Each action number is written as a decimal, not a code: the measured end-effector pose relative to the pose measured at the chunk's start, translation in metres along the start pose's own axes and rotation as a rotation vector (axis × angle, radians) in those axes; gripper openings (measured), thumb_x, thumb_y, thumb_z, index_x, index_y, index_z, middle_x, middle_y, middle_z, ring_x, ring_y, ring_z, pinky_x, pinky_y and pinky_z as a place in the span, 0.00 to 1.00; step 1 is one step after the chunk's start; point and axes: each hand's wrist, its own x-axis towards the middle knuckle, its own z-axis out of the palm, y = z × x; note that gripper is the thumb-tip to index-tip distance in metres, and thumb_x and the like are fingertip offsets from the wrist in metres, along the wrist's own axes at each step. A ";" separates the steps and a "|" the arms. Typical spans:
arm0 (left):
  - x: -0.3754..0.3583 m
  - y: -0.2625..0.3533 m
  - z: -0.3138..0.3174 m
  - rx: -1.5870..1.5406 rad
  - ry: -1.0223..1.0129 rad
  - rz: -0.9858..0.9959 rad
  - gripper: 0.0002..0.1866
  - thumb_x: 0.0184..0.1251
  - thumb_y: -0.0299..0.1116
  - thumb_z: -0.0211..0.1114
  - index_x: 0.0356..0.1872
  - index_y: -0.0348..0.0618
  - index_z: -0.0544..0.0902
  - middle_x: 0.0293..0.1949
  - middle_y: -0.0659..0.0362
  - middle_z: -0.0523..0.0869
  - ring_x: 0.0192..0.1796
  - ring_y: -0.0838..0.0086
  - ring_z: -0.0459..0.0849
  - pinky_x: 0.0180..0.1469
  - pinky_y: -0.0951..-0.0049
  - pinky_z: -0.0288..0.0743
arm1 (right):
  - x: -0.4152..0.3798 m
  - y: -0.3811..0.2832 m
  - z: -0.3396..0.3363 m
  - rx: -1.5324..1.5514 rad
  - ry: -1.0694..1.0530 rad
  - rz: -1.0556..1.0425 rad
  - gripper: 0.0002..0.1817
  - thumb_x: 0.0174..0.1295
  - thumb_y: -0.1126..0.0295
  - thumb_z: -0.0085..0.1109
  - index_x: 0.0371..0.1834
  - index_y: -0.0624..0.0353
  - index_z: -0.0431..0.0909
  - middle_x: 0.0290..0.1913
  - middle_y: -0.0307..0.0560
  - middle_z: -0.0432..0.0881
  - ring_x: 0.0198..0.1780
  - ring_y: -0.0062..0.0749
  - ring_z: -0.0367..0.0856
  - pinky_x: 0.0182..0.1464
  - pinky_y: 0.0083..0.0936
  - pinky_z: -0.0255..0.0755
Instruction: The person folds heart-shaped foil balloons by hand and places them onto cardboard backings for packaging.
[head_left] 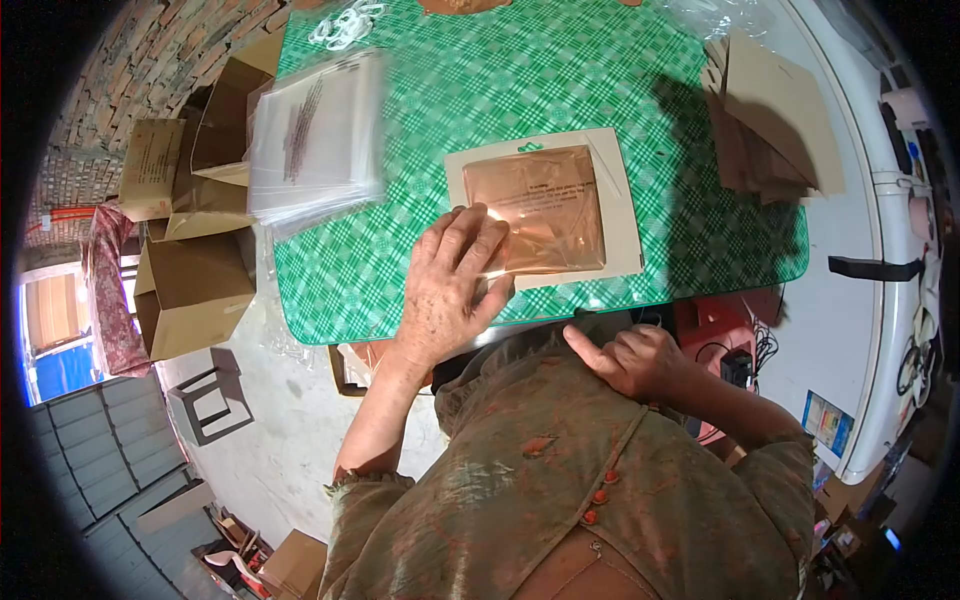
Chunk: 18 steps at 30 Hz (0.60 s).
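Note:
On the green checked tablecloth [430,110] lies a beige card [622,200] with an oval slot at its far edge. A clear plastic packet [550,215], orange-brown in tone and printed with small text, rests on the card. My left hand [450,270] lies with spread fingers on the packet's left edge and the card. Off the table's near edge, in front of my body, my right hand [632,358] has its index finger stretched out and the other fingers curled; nothing shows in it.
A stack of clear printed bags [320,140] lies at the table's left, with white loops [348,25] beyond it. Beige cards [775,110] are piled at the right. Open cardboard boxes [200,275] stand left of the table. A red stool [715,330] is under the right side.

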 end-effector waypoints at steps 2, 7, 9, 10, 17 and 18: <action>-0.001 -0.001 0.000 0.010 -0.002 -0.005 0.31 0.58 0.38 0.73 0.65 0.44 0.82 0.68 0.48 0.78 0.70 0.49 0.75 0.71 0.51 0.69 | 0.001 0.006 -0.010 0.032 -0.003 0.010 0.33 0.54 0.69 0.63 0.68 0.61 0.81 0.16 0.28 0.62 0.18 0.18 0.66 0.21 0.22 0.63; 0.000 0.002 -0.002 0.037 -0.010 0.006 0.32 0.59 0.41 0.73 0.68 0.48 0.80 0.72 0.49 0.74 0.73 0.49 0.70 0.72 0.46 0.65 | 0.023 0.059 -0.030 -0.260 0.191 0.326 0.19 0.61 0.71 0.66 0.57 0.54 0.85 0.17 0.32 0.68 0.18 0.27 0.71 0.21 0.29 0.67; 0.005 0.005 -0.005 0.040 -0.030 0.038 0.33 0.60 0.42 0.73 0.69 0.51 0.80 0.74 0.49 0.71 0.76 0.48 0.67 0.74 0.43 0.62 | 0.032 0.085 -0.025 -0.097 0.251 0.405 0.16 0.63 0.75 0.64 0.55 0.58 0.84 0.23 0.42 0.78 0.23 0.37 0.79 0.25 0.33 0.71; 0.008 0.008 -0.006 0.043 -0.038 0.054 0.33 0.60 0.43 0.73 0.70 0.52 0.80 0.75 0.49 0.70 0.77 0.47 0.65 0.76 0.42 0.61 | 0.036 0.095 -0.023 -0.015 0.281 0.441 0.15 0.64 0.77 0.62 0.54 0.60 0.83 0.26 0.47 0.82 0.25 0.41 0.83 0.27 0.36 0.74; 0.024 0.009 0.008 0.002 -0.129 0.110 0.32 0.65 0.45 0.70 0.71 0.56 0.79 0.79 0.48 0.66 0.82 0.47 0.59 0.82 0.41 0.51 | 0.048 0.105 0.000 0.167 0.218 0.451 0.12 0.64 0.73 0.63 0.51 0.54 0.82 0.26 0.48 0.82 0.27 0.46 0.84 0.27 0.39 0.75; 0.025 0.008 0.009 0.004 -0.127 0.112 0.31 0.66 0.45 0.70 0.71 0.56 0.80 0.79 0.48 0.67 0.82 0.47 0.60 0.82 0.41 0.51 | 0.048 0.106 0.000 0.189 0.234 0.451 0.12 0.64 0.74 0.63 0.51 0.54 0.82 0.26 0.48 0.82 0.27 0.47 0.84 0.27 0.39 0.75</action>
